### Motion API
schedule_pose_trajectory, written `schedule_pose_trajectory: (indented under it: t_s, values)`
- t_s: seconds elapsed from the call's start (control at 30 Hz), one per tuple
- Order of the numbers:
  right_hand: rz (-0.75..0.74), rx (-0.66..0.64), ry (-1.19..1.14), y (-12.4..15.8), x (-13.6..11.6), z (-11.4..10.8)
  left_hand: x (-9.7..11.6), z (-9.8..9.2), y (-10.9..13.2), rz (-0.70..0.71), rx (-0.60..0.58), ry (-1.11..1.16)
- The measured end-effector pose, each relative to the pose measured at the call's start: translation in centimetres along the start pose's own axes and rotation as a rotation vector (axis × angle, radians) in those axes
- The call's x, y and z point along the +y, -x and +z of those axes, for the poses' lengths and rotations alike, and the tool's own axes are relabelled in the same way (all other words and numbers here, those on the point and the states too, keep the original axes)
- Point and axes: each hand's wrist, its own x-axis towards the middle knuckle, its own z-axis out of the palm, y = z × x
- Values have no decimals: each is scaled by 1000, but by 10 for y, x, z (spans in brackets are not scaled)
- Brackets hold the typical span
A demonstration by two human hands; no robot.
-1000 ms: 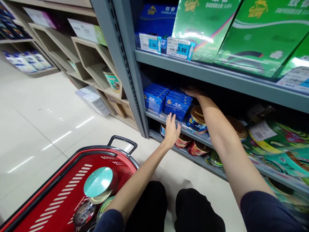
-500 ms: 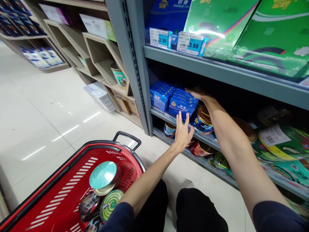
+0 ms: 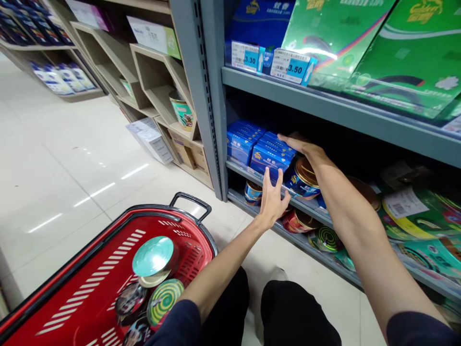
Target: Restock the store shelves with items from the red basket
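Two rows of blue mosquito-coil boxes [image 3: 272, 153] stand packed on the middle-lower shelf. My left hand [image 3: 273, 199] is at the front of the right-hand row, fingers spread, the tips at the lower edge of the front box. Over the back right of that same row reaches my right hand [image 3: 297, 143], its visible fingers stretched along the boxes; the rest of its fingers are hidden. A blue tin with a gold rim [image 3: 304, 178] stands just right of the boxes, below my right wrist.
A red shopping basket [image 3: 84, 269] at lower left holds several round tins [image 3: 153, 257]. Below, the bottom shelf carries more tins [image 3: 298, 221]. The grey shelf edge [image 3: 324, 103] with price tags runs above my hands. A grey upright [image 3: 207, 96] borders the left side.
The view has shifted slightly. Both hands stay at nearly the same place on the blue boxes, with no box visibly moved.
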Motion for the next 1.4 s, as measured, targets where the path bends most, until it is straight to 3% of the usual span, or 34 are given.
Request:
schedule_pose_trajectory:
  t_s: [0.2, 0.37, 0.43, 0.5, 0.63, 0.9, 1.03, 1.23, 1.4]
  values:
    - [17, -68, -13, -14, 4, -4, -1, -6, -3, -18, 41, 29]
    - [-64, 33, 1, -21, 4, -10, -20, -40, -27, -141, 292, 52]
    - [-62, 10, 15, -22, 3, -11, -32, -52, -40, -182, 312, 50]
    - [-44, -34, 42, -22, 0, -9, -44, -59, -51, -202, 257, 43]
    - [-24, -71, 70, -24, -8, 0, -60, -55, -64, -202, 142, 3]
    - [-4, -58, 75, -11, -15, 9, -76, -49, -61, -146, 133, -22]
    - [1, -135, 40, -10, -18, 6, -81, -45, -60, -128, 159, -19]
    - [4, -147, 108, -14, -21, 1, -81, -43, -53, -112, 195, -73]
    - [-66, -57, 84, -10, -18, -3, -69, -47, -43, 45, 249, -60]
